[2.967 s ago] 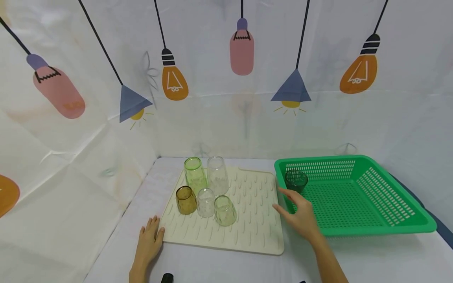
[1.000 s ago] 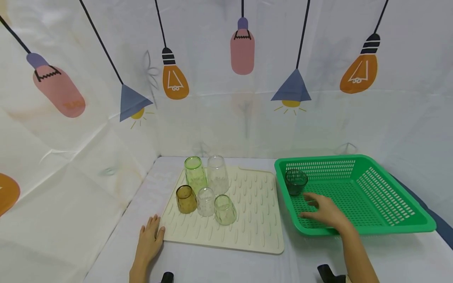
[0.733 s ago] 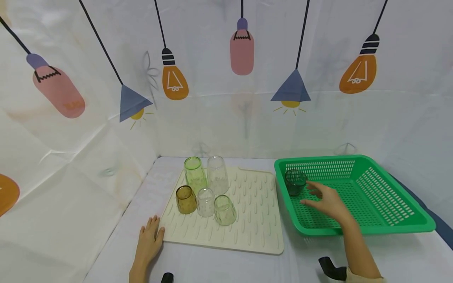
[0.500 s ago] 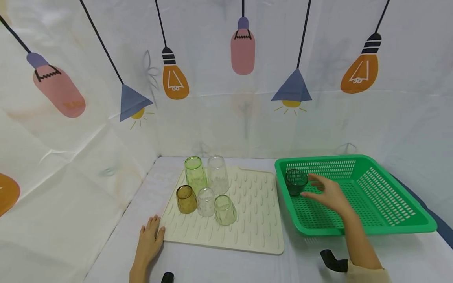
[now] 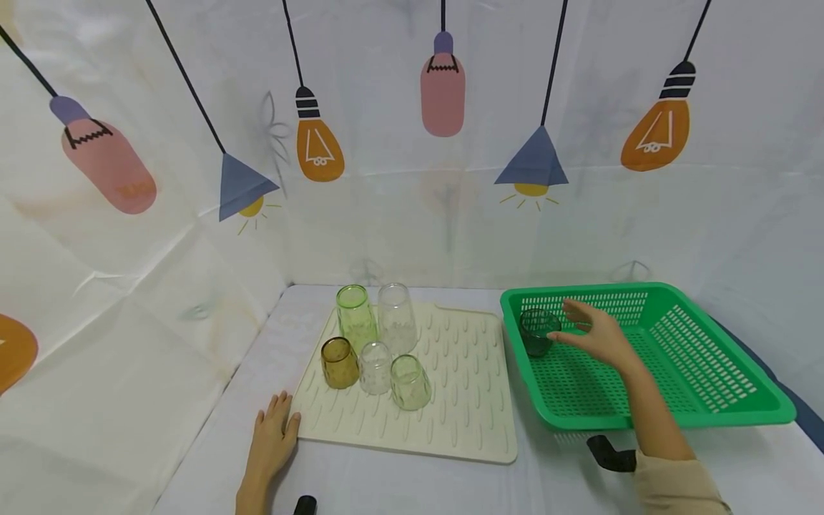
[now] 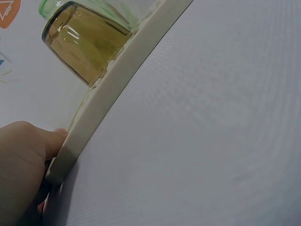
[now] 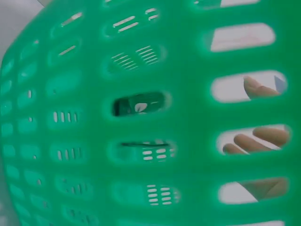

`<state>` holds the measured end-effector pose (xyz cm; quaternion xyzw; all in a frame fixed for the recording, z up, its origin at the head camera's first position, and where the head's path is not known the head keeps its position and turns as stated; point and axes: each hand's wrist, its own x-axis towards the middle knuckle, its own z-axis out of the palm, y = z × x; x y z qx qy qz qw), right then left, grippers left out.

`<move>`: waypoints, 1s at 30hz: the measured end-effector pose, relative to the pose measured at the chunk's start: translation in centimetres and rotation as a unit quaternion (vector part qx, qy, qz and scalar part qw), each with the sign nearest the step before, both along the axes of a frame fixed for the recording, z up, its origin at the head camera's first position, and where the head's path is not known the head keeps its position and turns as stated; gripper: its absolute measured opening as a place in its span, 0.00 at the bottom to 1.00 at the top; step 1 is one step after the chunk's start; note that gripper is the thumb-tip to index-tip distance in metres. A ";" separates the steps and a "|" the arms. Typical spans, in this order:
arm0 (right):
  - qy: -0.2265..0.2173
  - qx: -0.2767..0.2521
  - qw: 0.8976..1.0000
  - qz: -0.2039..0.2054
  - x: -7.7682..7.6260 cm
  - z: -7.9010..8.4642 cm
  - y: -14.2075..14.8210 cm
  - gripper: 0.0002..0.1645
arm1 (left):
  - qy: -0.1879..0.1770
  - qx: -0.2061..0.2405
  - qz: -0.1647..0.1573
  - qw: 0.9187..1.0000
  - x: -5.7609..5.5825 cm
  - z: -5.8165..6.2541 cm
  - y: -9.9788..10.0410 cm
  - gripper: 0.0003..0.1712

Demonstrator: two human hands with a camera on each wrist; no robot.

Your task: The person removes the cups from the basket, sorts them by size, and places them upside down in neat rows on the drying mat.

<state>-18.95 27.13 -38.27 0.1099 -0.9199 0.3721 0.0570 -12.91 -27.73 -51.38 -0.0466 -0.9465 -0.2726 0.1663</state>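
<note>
My left hand (image 5: 272, 436) lies flat with straight fingers at the near left corner of a cream ridged drying mat (image 5: 463, 400). In the left wrist view its thumb (image 6: 55, 140) touches the mat's edge. A dark green glass (image 5: 538, 335) stands at the left end of a green plastic basket (image 5: 650, 422). Beside that glass my right hand (image 5: 601, 337) hovers over the basket, thumb and fingers spread apart. The thumb tip overlaps the glass's right side; whether it touches cannot be told. In the right wrist view the basket's slotted wall partly hides the hand (image 7: 256, 137).
On the mat's left half stand an amber glass (image 5: 339, 363), a tall green glass (image 5: 355, 318), a tall clear glass (image 5: 395, 318), a short clear glass (image 5: 375, 368) and a pale green glass (image 5: 410, 383). A printed sheet (image 5: 386, 229) hangs behind the table.
My right hand has moved from between mat and basket to over the basket, then farther from me, up along the dark green glass's right side. The left hand and the glasses have stayed put.
</note>
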 end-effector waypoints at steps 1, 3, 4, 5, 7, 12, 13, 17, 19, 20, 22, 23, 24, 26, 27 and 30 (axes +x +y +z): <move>0.000 -0.003 1.000 0.002 -0.1 0.2 0.0 0.48 | -0.001 -0.002 0.000 1.000 0.0 0.0 0.0 0.24; 0.001 -0.005 1.000 0.005 -0.1 0.5 0.1 0.47 | 0.001 -0.002 0.000 1.000 0.0 0.0 0.0 0.24; 0.002 -0.005 1.000 0.005 -0.2 0.7 0.1 0.47 | 0.001 0.000 0.000 1.000 0.0 0.0 -0.1 0.24; 0.002 -0.004 1.000 0.007 -0.2 0.9 0.2 0.47 | 0.001 0.001 0.000 1.000 0.0 0.0 -0.1 0.24; 0.001 -0.001 1.000 0.008 -0.3 1.3 0.1 0.47 | 0.000 0.002 0.001 1.000 0.0 0.1 -0.1 0.24; -0.004 0.010 1.000 0.010 -0.3 1.8 0.0 0.47 | -0.013 0.007 0.004 1.000 0.0 0.2 0.1 0.25; -0.004 0.011 1.000 0.011 -0.3 1.9 -0.1 0.46 | -0.015 0.008 0.005 1.000 0.0 0.2 0.2 0.25; -0.006 0.016 1.000 0.012 -0.1 1.9 -0.2 0.46 | -0.015 0.007 0.004 1.000 0.0 0.2 0.2 0.25; -0.004 0.019 1.000 0.013 0.1 1.9 -0.2 0.47 | -0.016 0.007 0.003 1.000 0.0 0.3 0.2 0.25; -0.003 0.020 1.000 0.015 0.2 1.9 -0.3 0.47 | -0.017 0.008 0.002 1.000 0.0 0.3 0.2 0.25; -0.002 0.024 1.000 0.016 0.4 2.0 -0.3 0.47 | -0.020 0.010 0.002 1.000 0.0 0.3 0.3 0.25; -0.001 0.022 1.000 0.020 0.6 2.1 -0.4 0.48 | -0.021 0.012 0.002 1.000 0.0 0.3 0.3 0.25; 0.001 0.022 0.999 0.023 0.7 2.3 -0.4 0.48 | -0.021 0.011 0.001 1.000 0.0 0.3 0.3 0.25; 0.004 0.021 0.999 0.028 0.9 2.7 -0.5 0.47 | -0.021 0.010 0.002 1.000 0.0 0.2 0.2 0.25; 0.003 0.020 0.999 0.029 0.9 2.9 -0.6 0.47 | -0.022 0.009 0.003 1.000 0.0 0.2 0.2 0.25; 0.004 0.019 0.999 0.031 0.7 3.5 -0.5 0.46 | -0.023 0.005 0.005 1.000 0.0 0.2 0.1 0.25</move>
